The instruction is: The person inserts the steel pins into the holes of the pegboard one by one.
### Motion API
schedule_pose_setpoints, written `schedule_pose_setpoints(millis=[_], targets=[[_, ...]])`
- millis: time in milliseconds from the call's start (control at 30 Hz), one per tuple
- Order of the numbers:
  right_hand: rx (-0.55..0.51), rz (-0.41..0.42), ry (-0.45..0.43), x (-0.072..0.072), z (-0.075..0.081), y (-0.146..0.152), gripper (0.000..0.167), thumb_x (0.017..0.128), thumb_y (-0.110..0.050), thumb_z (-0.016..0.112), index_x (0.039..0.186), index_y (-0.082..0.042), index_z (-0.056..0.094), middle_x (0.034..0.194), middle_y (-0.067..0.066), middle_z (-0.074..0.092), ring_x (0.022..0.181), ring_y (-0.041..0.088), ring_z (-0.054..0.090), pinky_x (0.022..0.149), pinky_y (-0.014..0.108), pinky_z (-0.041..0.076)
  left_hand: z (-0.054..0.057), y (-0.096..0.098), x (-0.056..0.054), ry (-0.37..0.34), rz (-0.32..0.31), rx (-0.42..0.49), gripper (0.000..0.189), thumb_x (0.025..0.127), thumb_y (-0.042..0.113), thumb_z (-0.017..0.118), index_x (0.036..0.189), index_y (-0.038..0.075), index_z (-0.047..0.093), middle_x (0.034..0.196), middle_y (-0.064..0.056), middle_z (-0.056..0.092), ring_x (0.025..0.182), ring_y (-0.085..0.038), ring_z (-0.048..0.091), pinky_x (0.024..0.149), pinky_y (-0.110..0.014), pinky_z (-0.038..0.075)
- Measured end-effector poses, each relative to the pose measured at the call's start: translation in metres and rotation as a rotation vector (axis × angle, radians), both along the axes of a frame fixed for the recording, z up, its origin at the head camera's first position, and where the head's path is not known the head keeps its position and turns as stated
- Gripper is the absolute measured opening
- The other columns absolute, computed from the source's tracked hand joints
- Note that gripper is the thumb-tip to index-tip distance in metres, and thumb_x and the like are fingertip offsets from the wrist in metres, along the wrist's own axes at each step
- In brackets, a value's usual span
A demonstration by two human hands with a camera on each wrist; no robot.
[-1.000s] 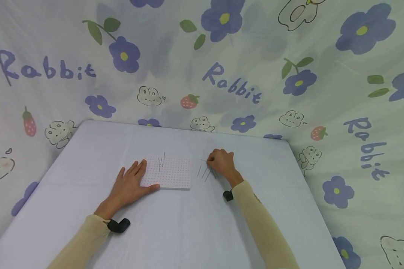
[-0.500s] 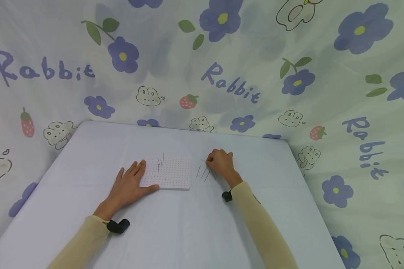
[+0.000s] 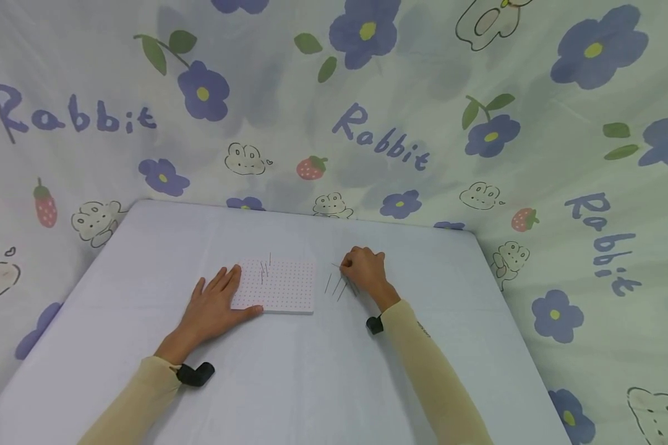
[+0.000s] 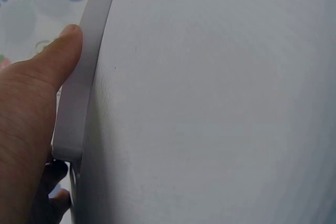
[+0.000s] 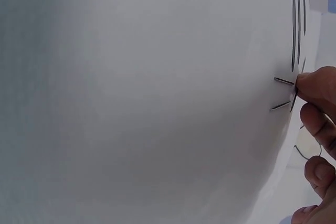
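Between the hands, dotted board

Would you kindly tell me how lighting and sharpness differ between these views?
Right wrist: a broad, soft shadow dims the smooth white tabletop, while the thin dark metal needles read fairly clearly; left wrist: a soft shadow runs along the edge of the white rectangular board; head: the lighting is diffuse, and the needles are just faint lines.

Behind and beside the white table, a pale backdrop with blue flowers, strawberries and rabbits.
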State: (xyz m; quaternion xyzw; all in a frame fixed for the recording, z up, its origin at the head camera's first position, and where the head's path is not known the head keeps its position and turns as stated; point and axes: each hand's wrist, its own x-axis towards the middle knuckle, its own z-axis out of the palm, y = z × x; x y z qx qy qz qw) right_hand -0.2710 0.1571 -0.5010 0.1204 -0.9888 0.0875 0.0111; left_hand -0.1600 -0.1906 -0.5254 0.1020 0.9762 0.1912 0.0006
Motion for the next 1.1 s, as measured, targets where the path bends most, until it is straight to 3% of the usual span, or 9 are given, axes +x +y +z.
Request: schedule_pose_setpoints(millis=[567,1100], targets=[[-0.006,-0.003,0.057,0.002,-0.004,0.0,0.012,0.092,-0.031,0.073,0.086,-0.023,0.079,0.087,-0.009,0.065,0.085,0.015,0.06,0.08,0.045,0.04,0.003,0.0,0.001,0.008,-0.004,-0.003,0.12,0.081,0.083,0.055,0.158,-0.004,0.022,0.162,-0.023,0.027,0.151,-0.044,0.019,0.117,-0.069,0.006],[-0.093,0.018,0.044,0.006,0.018,-0.028,0.013,0.093,-0.031,0.073,0.097,-0.022,0.08,0.089,-0.011,0.068,0.087,0.013,0.058,0.083,0.045,0.04,0.006,0.0,0.002,-0.007,-0.001,-0.002,0.119,0.082,0.082,0.056,0.158,-0.004,0.022,0.162,-0.023,0.027,0.151,-0.044,0.019,0.117,-0.069,0.005]])
